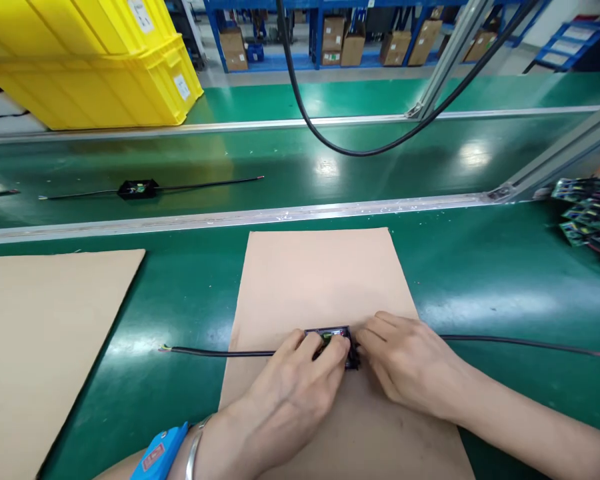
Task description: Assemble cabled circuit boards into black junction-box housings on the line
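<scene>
A small black plastic case (351,360) with a green circuit board inside lies on a cardboard sheet (320,273). My left hand (305,387) is closed over its left part, fingers pressing at the board and the case wall. At the case's right end, my right hand (405,360) pinches the black cable where it enters; the fingertips are partly hidden. One black cable (205,351) runs out left to bare coloured wire ends. Another black cable (520,343) leaves to the right from under my right hand. A blue wrist strap (160,453) is on my left wrist.
A similar cased board (138,189) with cables lies on the green strip behind the metal rail (230,219). Several boards with wires (590,213) are piled at right. Yellow bins (105,87) stand back left; a thick black cable (360,153) hangs overhead. Another cardboard sheet (45,333) lies left.
</scene>
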Tool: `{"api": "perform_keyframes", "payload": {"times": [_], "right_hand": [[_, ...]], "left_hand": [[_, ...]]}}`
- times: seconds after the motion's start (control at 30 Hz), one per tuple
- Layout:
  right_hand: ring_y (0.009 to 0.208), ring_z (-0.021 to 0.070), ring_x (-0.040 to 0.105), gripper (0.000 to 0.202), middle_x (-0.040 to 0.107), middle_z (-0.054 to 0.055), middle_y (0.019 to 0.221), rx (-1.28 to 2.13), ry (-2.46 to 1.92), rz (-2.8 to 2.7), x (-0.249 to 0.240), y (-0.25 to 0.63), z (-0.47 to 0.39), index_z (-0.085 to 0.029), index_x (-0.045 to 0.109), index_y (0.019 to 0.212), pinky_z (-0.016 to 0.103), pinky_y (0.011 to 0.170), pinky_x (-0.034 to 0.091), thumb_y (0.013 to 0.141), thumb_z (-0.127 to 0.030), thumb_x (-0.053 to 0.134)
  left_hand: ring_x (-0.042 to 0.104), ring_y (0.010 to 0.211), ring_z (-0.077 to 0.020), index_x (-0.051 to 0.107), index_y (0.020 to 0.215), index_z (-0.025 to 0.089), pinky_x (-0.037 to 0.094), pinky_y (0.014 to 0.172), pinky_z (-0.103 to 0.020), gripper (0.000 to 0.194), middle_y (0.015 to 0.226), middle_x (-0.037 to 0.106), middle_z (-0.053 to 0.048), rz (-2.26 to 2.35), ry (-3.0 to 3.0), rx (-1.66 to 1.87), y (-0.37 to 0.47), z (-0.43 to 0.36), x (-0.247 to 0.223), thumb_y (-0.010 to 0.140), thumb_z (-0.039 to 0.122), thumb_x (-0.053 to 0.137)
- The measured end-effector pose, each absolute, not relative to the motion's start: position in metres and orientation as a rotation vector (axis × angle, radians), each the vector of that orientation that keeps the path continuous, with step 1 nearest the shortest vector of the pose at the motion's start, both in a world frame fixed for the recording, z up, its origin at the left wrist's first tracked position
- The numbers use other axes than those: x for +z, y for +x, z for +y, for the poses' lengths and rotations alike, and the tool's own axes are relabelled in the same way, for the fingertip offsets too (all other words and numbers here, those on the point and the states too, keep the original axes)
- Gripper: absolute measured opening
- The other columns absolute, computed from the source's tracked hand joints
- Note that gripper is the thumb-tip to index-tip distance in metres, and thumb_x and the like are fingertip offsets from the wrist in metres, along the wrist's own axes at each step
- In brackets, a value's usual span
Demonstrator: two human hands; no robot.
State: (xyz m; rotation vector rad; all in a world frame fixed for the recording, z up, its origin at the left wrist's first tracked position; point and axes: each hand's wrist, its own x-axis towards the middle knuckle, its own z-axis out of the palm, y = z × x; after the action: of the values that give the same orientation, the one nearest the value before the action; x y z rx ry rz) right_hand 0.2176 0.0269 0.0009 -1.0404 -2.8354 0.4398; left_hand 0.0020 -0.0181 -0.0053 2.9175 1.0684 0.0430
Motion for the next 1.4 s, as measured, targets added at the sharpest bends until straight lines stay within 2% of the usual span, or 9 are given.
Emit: {"api": "perform_keyframes", "payload": {"times": [0.2,0.43,0.67,0.83,0.9,1.03,1.2,1.3,1.4], "right_hand": [[0.082,0.0205,0.049,0.021,0.057,0.006,0.085,0.746,-1.058,-2.564,-0.006,0.229,0.029,-0.017,0.063,0.097,0.035,0.073,0.042,0.092,-0.012,0.043],[0.077,0.019,0.047,0.026,0.054,0.006,0.078,0.786,-0.994,-2.515,-0.01,0.225,0.026,-0.016,0.06,0.079,0.034,0.068,0.04,0.089,-0.007,0.039],[0.095,0.0229,0.051,0.02,0.058,0.007,0.097,0.806,-1.065,-2.568,0.005,0.249,0.032,-0.02,0.06,0.107,0.037,0.081,0.045,0.088,-0.016,0.057],[0.086,0.0212,0.052,0.014,0.057,0.007,0.094,0.579,-1.146,-2.655,-0.002,0.269,0.024,-0.019,0.056,0.091,0.036,0.076,0.045,0.09,-0.01,0.046],[0.08,0.0199,0.053,0.018,0.059,0.006,0.089,0.39,-1.112,-2.65,-0.002,0.27,0.038,-0.019,0.056,0.088,0.035,0.072,0.044,0.092,-0.009,0.042],[0.084,0.0214,0.058,0.025,0.064,0.008,0.09,-0.035,-1.125,-2.683,0.029,0.261,0.116,-0.015,0.063,0.099,0.034,0.073,0.043,0.094,-0.011,0.039],[0.109,0.025,0.055,0.041,0.063,0.012,0.11,-0.194,-1.122,-2.589,0.077,0.233,0.223,-0.005,0.062,0.115,0.036,0.086,0.039,0.097,-0.021,0.028],[0.107,0.0277,0.058,0.036,0.064,0.013,0.11,-0.235,-1.163,-2.543,0.068,0.225,0.243,-0.007,0.064,0.112,0.036,0.082,0.043,0.095,-0.022,0.037],[0.102,0.0291,0.061,0.026,0.066,0.013,0.106,-0.2,-1.109,-2.578,0.042,0.22,0.232,-0.012,0.067,0.106,0.036,0.078,0.048,0.091,-0.017,0.046]], "left_hand": [[0.048,0.102,-0.0252,0.039,0.142,0.006,0.04,0.092,-0.041,0.058,0.147,0.042,-0.008,1.023,2.931,0.106,-0.007,-0.019,-0.01,0.084,0.002,0.037],[0.051,0.093,-0.024,0.052,0.13,0.009,0.043,0.083,-0.041,0.05,0.132,0.055,-0.009,1.065,2.84,0.046,0.006,-0.017,-0.006,0.081,0.005,0.041],[0.044,0.118,-0.0287,0.041,0.139,0.022,0.04,0.095,-0.046,0.057,0.137,0.044,-0.012,1.187,2.635,0.318,-0.027,-0.008,0.012,0.084,0.011,0.051],[0.052,0.094,-0.0252,0.055,0.096,0.018,0.045,0.077,-0.04,0.014,0.107,0.054,-0.011,1.433,2.532,0.214,-0.068,-0.009,0.012,0.086,0.013,0.048],[0.053,0.08,-0.0209,0.053,0.085,0.018,0.045,0.069,-0.035,0.013,0.093,0.055,-0.007,1.49,2.513,0.18,-0.077,0.002,0.01,0.089,0.012,0.042],[0.055,0.077,-0.0193,0.055,0.087,0.017,0.045,0.069,-0.032,0.012,0.091,0.055,-0.006,1.791,2.52,0.254,-0.079,0.073,0.028,0.091,0.015,0.044],[0.052,0.111,-0.0269,0.059,0.103,0.014,0.039,0.096,-0.045,0.016,0.118,0.054,-0.012,2.069,2.528,0.401,-0.076,0.181,0.049,0.094,0.022,0.05],[0.047,0.121,-0.0293,0.056,0.117,0.015,0.036,0.101,-0.052,0.03,0.132,0.05,-0.011,2.14,2.492,0.433,-0.081,0.193,0.036,0.091,0.029,0.059],[0.047,0.123,-0.0318,0.06,0.113,0.015,0.036,0.102,-0.053,0.028,0.133,0.05,-0.014,2.117,2.451,0.434,-0.102,0.153,0.016,0.086,0.024,0.063]]}}
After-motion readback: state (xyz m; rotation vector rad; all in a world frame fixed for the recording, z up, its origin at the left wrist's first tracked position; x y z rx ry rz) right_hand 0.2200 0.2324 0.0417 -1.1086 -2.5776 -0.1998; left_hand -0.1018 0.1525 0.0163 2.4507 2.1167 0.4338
